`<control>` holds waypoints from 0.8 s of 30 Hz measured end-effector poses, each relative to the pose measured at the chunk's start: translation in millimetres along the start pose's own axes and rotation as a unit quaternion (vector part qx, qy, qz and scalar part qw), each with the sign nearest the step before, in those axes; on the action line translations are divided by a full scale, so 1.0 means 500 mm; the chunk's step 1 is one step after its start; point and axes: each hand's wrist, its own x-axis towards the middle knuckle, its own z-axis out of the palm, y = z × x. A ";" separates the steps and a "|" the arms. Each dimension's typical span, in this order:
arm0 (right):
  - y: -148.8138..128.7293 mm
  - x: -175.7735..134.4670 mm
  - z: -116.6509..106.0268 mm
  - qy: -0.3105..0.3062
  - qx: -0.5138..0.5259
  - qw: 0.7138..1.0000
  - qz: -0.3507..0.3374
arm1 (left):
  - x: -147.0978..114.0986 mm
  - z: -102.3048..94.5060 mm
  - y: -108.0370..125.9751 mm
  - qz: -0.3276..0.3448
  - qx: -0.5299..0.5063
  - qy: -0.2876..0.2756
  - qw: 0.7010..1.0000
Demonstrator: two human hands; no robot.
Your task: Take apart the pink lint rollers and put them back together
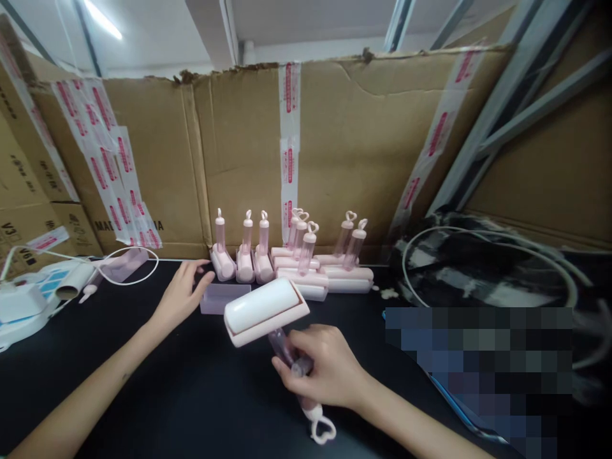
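Observation:
My right hand point(325, 366) is closed round the translucent handle of a lint roller point(265, 309). Its white roll faces up in a pale pink frame, and a heart-shaped loop hangs from the handle's lower end. My left hand point(184, 290) has thumb and fingers apart and holds nothing. It hovers or rests beside a translucent lilac cover point(215, 299); whether it touches the cover I cannot tell. Behind, several more lint rollers point(246, 264) stand with handles upright, some in lilac covers, others with their white rolls point(349, 280) crosswise.
Cardboard point(243, 153) with printed tape walls off the back of the black table point(182, 389). At left lie a white power strip point(43, 287), a cardboard tube point(76, 280) and another lilac cover point(127, 264). White cable coils point(497, 233) and a pixelated patch point(478, 370) are at right.

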 end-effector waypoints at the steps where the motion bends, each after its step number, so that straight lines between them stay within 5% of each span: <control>1: 0.000 0.001 -0.001 0.006 -0.020 0.999 -0.032 | -0.013 0.002 0.022 0.054 -0.040 -0.036 0.997; 3: 0.004 0.005 -0.009 -0.009 -0.053 0.995 -0.086 | -0.045 0.012 0.065 0.126 -0.158 -0.169 0.965; 5: 0.012 0.011 -0.023 -0.030 -0.068 0.990 -0.117 | -0.080 0.030 0.095 0.099 -0.210 -0.242 0.942; 7: 0.024 0.016 -0.042 -0.017 -0.048 0.991 -0.125 | -0.105 0.052 0.105 0.048 -0.207 -0.250 0.945; 10: 0.040 0.017 -0.072 0.083 0.063 0.991 -0.080 | -0.122 0.080 0.097 -0.011 -0.242 -0.230 0.943; 13: 0.036 0.012 -0.088 0.166 0.253 0.953 0.003 | -0.124 0.091 0.088 -0.047 -0.291 -0.221 0.929; 16: 0.010 0.008 -0.085 0.123 0.361 0.924 0.005 | -0.124 0.092 0.090 -0.038 -0.296 -0.213 0.930; 20: -0.029 0.006 -0.075 0.016 0.367 0.927 -0.072 | -0.124 0.090 0.099 -0.015 -0.285 -0.209 0.936; 24: -0.043 0.005 -0.073 -0.014 0.338 0.937 -0.092 | -0.123 0.090 0.104 -0.016 -0.287 -0.200 0.937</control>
